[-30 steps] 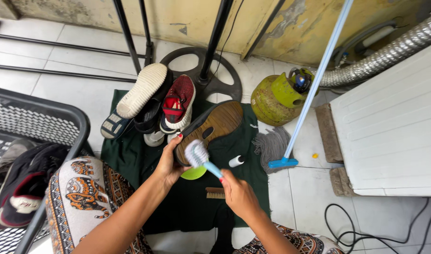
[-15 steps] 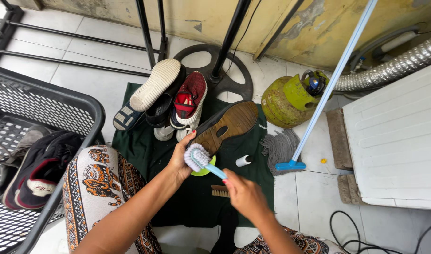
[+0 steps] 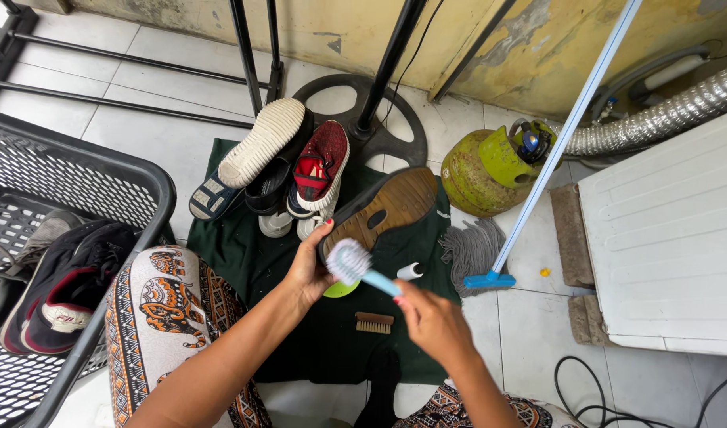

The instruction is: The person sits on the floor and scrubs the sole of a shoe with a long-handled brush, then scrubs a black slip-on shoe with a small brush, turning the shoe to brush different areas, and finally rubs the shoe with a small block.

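Note:
My left hand [image 3: 309,268] grips a dark shoe with a brown sole [image 3: 389,204], held sole-up over a dark green cloth [image 3: 244,246]. My right hand [image 3: 432,319] holds a light blue brush with white bristles [image 3: 355,265] by its handle. The bristle head rests against the shoe's heel end, close to my left fingers. Just below the shoe a green round thing [image 3: 341,288] shows partly. A small wooden brush [image 3: 374,322] and a white tube [image 3: 409,271] lie on the cloth near my hands.
Several shoes [image 3: 278,168] are piled at the cloth's far edge. A black basket [image 3: 70,198] with shoes stands left. A green gas cylinder [image 3: 484,165], a mop [image 3: 498,252], a white panel [image 3: 671,238], black cables [image 3: 617,388] and a metal stand base [image 3: 379,119] surround the spot.
The view has shifted slightly. My right hand has moved the blue brush a little along the shoe's heel end; my left hand keeps holding the shoe.

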Demonstrator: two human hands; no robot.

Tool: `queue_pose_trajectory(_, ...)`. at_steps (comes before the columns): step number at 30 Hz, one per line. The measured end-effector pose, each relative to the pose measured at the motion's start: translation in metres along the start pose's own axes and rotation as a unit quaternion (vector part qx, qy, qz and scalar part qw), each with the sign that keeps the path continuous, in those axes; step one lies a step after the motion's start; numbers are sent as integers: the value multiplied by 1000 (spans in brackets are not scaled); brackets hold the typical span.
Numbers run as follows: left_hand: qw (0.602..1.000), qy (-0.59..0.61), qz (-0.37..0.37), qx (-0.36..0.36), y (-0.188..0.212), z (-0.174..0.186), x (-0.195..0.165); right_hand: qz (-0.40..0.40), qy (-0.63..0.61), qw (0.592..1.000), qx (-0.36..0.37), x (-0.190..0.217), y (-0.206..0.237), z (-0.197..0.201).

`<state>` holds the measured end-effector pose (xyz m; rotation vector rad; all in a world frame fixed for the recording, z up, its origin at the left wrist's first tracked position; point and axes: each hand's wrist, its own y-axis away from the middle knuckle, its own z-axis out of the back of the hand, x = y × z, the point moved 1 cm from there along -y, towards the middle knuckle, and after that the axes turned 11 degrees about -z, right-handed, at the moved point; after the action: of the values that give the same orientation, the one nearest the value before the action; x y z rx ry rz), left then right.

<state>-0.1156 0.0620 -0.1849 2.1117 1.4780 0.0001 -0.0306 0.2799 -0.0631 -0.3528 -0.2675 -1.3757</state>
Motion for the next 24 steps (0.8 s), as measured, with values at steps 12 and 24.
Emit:
queue_pose_trajectory(12, 1000, 5, 15, 14, 20, -8, -7, 51, -30, 998, -12, 5, 10, -20)
queue_pose_trajectory(24, 998, 24, 16, 48, 18, -5, -8, 28, -35, 999, -10, 14, 18, -33)
